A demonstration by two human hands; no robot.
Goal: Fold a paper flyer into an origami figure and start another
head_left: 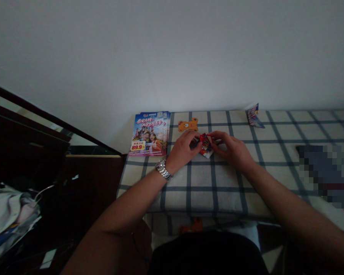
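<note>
Both my hands meet over a small folded piece of printed paper (pixel 206 147), red, blue and white, on the checked tablecloth (pixel 206 183). My left hand (pixel 183 149), with a metal watch on its wrist, pinches the paper's left side. My right hand (pixel 232 149) pinches its right side from above. The paper rests partly on the cloth, and its lower white corner shows between my hands.
A stack of colourful flyers (pixel 149 133) lies at the table's left edge. An orange bear-shaped cutout (pixel 188 125) sits behind my hands. A folded paper piece (pixel 253 115) stands by the wall. A blurred dark object (pixel 326 170) lies at the right. Dark furniture and clutter (pixel 11 217) fill the left.
</note>
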